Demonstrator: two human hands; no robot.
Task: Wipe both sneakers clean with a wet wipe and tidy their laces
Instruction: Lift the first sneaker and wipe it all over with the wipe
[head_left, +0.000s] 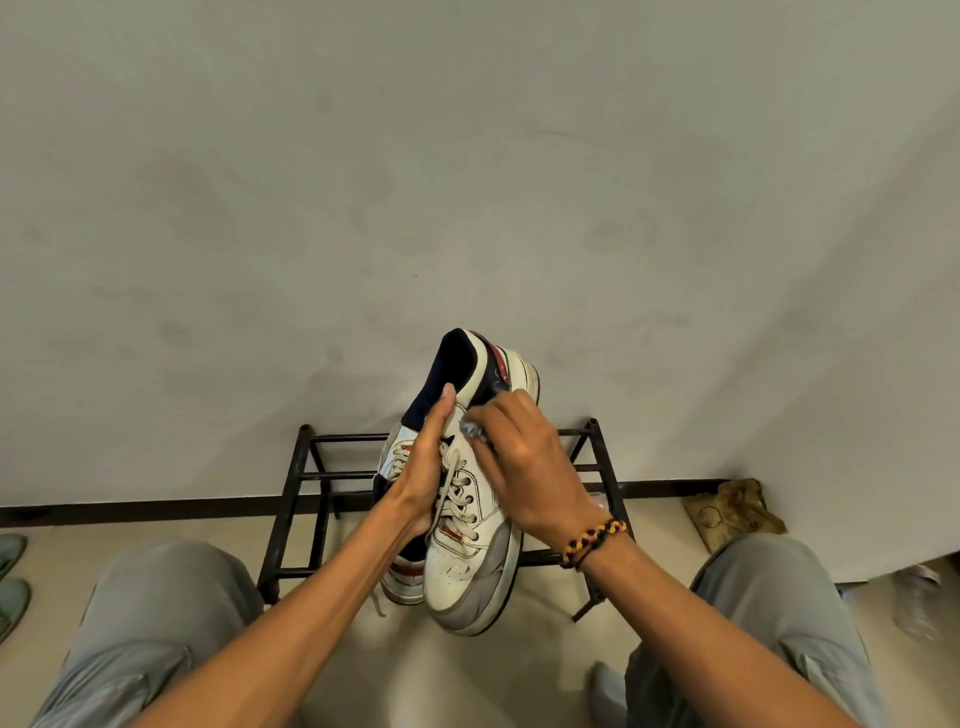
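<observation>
Your left hand (423, 467) grips the white sneaker (470, 525) at its laces (457, 493), toe toward you, held up before the black rack (306, 499) | your right hand (524, 467) pinches the crumpled wet wipe (472, 429) against its side | second sneaker (402, 571) sits behind, on the rack.

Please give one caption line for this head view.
Left hand holds a sneaker while right hand wipes it.

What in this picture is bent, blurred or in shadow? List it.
Head view: wide-angle lens bows the baseboard and the wall corners; the wipe under the right hand is smeared by motion; soft, even light, faint shadow beneath the held sneaker; no glare.
</observation>
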